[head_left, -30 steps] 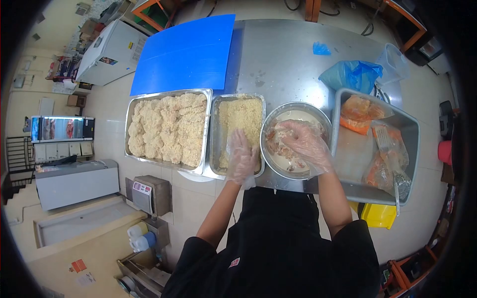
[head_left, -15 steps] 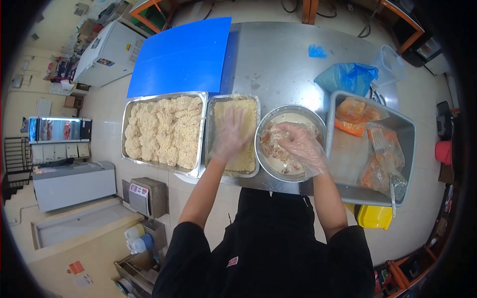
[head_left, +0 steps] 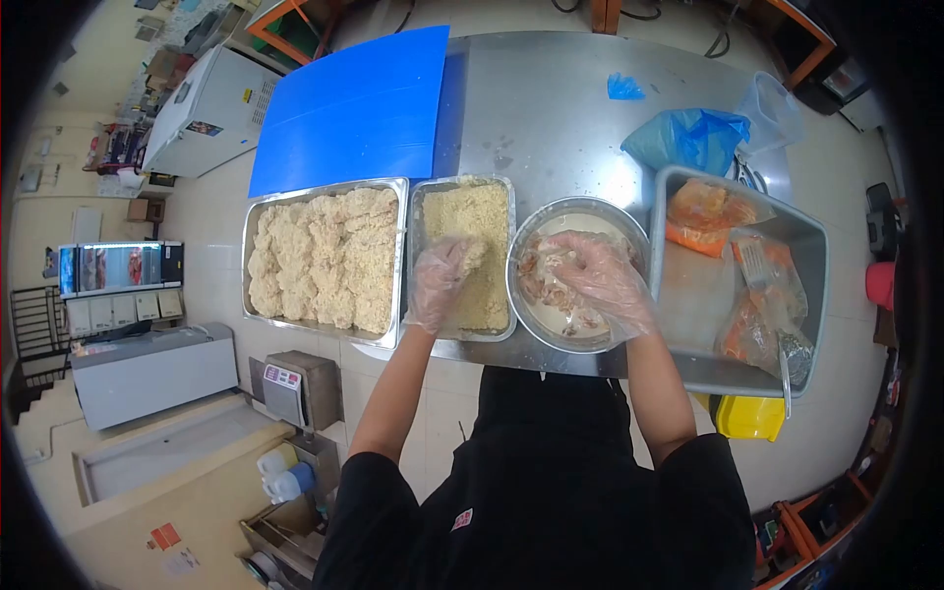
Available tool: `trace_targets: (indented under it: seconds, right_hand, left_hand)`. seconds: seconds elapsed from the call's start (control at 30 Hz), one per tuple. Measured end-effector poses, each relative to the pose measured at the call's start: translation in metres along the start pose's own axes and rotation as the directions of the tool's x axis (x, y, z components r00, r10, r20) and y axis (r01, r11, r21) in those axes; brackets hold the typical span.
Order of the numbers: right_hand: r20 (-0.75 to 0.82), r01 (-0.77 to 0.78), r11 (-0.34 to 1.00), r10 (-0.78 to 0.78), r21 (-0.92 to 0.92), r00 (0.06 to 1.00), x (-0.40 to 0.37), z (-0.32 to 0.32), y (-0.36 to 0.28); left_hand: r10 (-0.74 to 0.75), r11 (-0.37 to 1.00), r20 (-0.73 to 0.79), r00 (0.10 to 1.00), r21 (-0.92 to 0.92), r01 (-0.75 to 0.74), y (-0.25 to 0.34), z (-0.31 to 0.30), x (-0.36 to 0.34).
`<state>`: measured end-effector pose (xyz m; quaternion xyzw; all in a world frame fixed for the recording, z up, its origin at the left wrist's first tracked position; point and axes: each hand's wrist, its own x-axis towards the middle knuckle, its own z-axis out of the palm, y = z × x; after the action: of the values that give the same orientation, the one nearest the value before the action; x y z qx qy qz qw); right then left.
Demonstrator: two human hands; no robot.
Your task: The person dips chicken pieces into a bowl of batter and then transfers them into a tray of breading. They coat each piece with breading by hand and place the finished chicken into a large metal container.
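Note:
My left hand [head_left: 439, 280], in a clear plastic glove, is over the left side of a metal tray [head_left: 511, 221] of pale yellow crumbs [head_left: 477, 208]. Its fingers curl around a small clump of crumbs. In a round steel bowl [head_left: 639, 236] to the right, my gloved right hand [head_left: 595, 275] reaches into white batter [head_left: 590, 222] with strips of raw meat [head_left: 532, 280]. The fingers there are bent together, and what lies between them is mostly hidden. A larger tray [head_left: 401, 236] of crumb-coated pieces [head_left: 324, 258] stands at the left.
A grey tub [head_left: 678, 344] on the right holds bags of orange-coloured food [head_left: 703, 218] and a slotted turner [head_left: 755, 265]. Behind it are a blue plastic bag [head_left: 683, 138] and a clear container [head_left: 770, 110]. A blue board [head_left: 349, 113] lies at the back left of the steel table [head_left: 541, 108].
My left hand has gone from spread flat over the crumbs to curled, with crumbs in its fingers. My right hand stays in the bowl. The view has shifted slightly.

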<state>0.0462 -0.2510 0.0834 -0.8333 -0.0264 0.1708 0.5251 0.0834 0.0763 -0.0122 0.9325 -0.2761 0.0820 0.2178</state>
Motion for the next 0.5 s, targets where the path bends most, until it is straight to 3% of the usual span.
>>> trace_targets:
  seconds: [0.07, 0.17, 0.27, 0.37, 0.47, 0.5]
  right_hand:
    - [0.001, -0.009, 1.000, 0.009, 0.005, 1.000, -0.002, 0.001, -0.003]
    - [0.032, -0.033, 0.999, 0.034, -0.021, 0.999, -0.005, -0.005, -0.021]
    - [0.023, 0.008, 1.000, -0.009, 0.023, 1.000, -0.004, -0.004, -0.009]
    - [-0.014, 0.020, 0.999, -0.020, 0.035, 1.000, -0.005, -0.003, -0.001]
    - [-0.009, 0.018, 0.999, -0.018, 0.028, 1.000, -0.006, -0.006, -0.006]
    - [-0.008, 0.026, 0.999, -0.026, 0.021, 1.000, -0.007, -0.006, -0.008]
  left_hand:
    - [-0.052, 0.999, -0.063, 0.997, 0.012, 0.053, 0.007, -0.019, 0.002]
    - [0.023, 0.999, -0.004, 1.000, 0.049, -0.023, -0.009, -0.021, 0.006]
    - [-0.054, 0.998, 0.057, 0.997, 0.045, 0.052, -0.016, -0.020, 0.005]
    - [-0.007, 1.000, 0.025, 1.000, -0.013, 0.007, 0.000, -0.044, 0.019]
    - [-0.144, 0.981, 0.175, 0.974, -0.101, 0.164, 0.003, -0.081, 0.040]
    - [-0.123, 0.990, 0.173, 0.977, -0.046, 0.132, 0.010, -0.098, 0.047]
